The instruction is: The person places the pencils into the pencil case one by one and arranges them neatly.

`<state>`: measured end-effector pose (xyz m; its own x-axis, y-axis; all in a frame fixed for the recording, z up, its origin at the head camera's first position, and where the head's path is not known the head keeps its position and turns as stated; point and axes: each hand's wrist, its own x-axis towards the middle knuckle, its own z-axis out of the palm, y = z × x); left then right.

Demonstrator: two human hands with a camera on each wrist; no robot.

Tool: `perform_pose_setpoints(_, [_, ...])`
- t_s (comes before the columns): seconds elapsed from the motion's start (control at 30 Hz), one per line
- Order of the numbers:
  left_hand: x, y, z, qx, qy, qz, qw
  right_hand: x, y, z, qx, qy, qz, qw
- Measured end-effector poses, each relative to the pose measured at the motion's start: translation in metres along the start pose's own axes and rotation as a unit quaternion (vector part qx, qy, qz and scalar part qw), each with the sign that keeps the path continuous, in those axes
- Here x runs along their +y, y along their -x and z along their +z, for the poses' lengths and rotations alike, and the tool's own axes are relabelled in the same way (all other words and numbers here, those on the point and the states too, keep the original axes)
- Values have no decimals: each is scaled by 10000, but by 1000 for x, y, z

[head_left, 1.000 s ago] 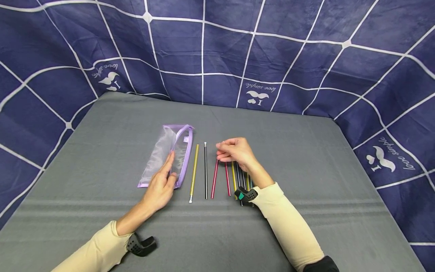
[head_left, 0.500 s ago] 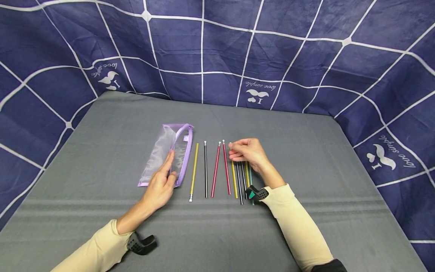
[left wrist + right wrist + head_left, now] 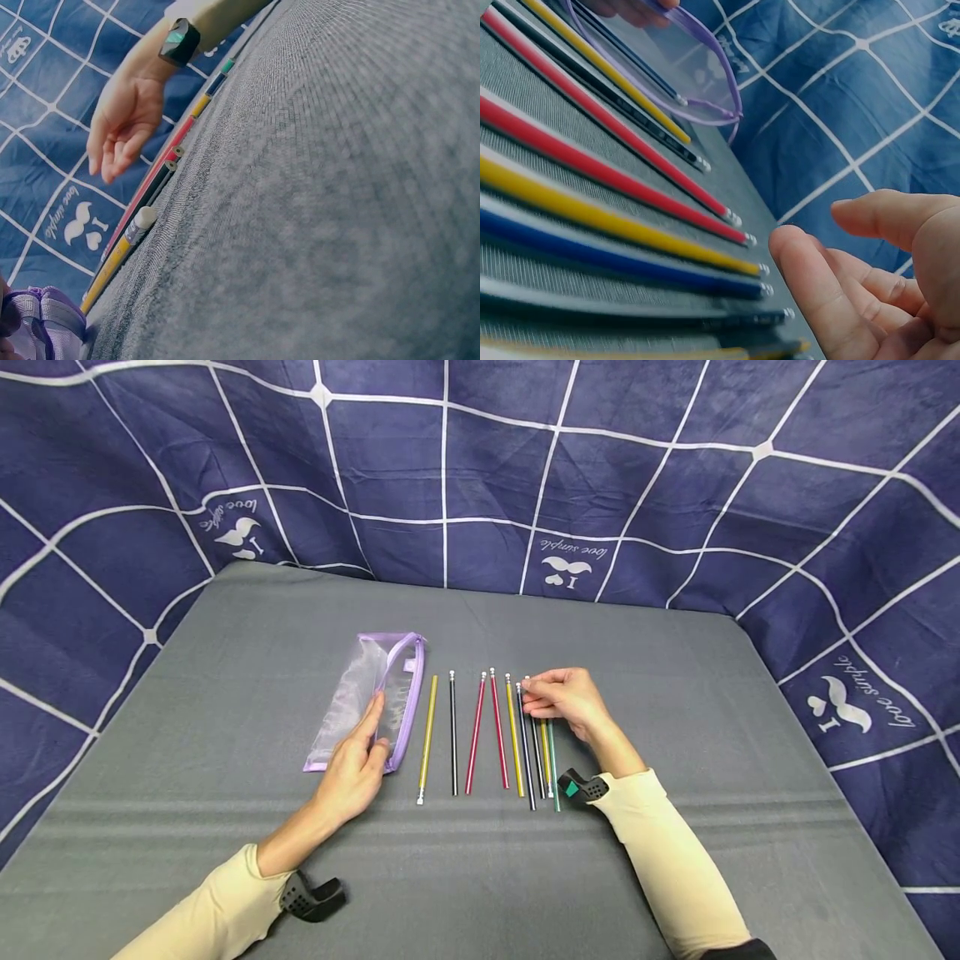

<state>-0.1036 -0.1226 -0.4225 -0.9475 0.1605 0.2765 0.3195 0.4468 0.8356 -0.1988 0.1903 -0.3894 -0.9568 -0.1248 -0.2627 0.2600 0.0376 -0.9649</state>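
Note:
My left hand (image 3: 351, 781) grips the rim of a clear mesh pencil pouch (image 3: 345, 710) with purple edging, its mouth parted. Through the mesh in the right wrist view, a dark pencil (image 3: 641, 60) shows. My right hand (image 3: 566, 697) hovers over the right end of a pencil row, thumb and index apart with nothing between them in the right wrist view. From the left lie a yellow pencil (image 3: 427, 739), a black pencil (image 3: 453, 735), two red pencils (image 3: 476, 735), another yellow pencil (image 3: 514, 739) and a dark blue pencil (image 3: 527, 752). The hand partly hides a green pencil (image 3: 553, 768) and others.
A grey cloth (image 3: 675, 710) covers the table. Behind and beside it hangs a navy curtain (image 3: 495, 468) with white grid lines. Each wrist wears a black strap (image 3: 311, 900).
My right hand has moved rightward along the row, from the red pencils to the dark ones, uncovering the pencils' eraser ends. The left hand and pouch have stayed in place.

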Motion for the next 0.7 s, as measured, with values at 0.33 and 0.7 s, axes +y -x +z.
perform_pose_setpoints(0.33, [-1,0,-1,-14,-7,-15,10000,6,2,-22,4,109,92,9999])
perform_pose_setpoints(0.7, [1,-1,0,-59,85,-81,9999,9,2,-36,145,235,242,9993])
